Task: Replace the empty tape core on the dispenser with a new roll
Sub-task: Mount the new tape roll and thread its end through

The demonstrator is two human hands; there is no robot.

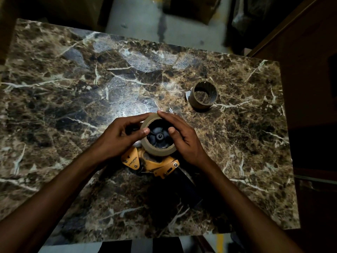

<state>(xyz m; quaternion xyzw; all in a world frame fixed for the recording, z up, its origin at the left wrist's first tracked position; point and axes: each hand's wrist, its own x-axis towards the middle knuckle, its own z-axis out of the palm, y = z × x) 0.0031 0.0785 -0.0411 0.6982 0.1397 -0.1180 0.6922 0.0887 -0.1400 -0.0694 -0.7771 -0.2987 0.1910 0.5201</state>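
A yellow tape dispenser [155, 164] lies on the marble table [73, 88], its dark handle pointing toward me. A new brown tape roll [157, 149] sits around the dispenser's black hub [159, 136]. My left hand [120, 136] grips the roll's left rim, thumb on its face. My right hand [182, 137] holds the right rim, forefinger curved over the top. The empty cardboard core [203, 97] stands on end at the right, apart from both hands.
The table's far edge meets a grey floor [164, 24] with dark boxes beyond. A dark wooden panel [310, 70] rises past the table's right edge. A small scrap of tape [187, 94] sticks out beside the empty core.
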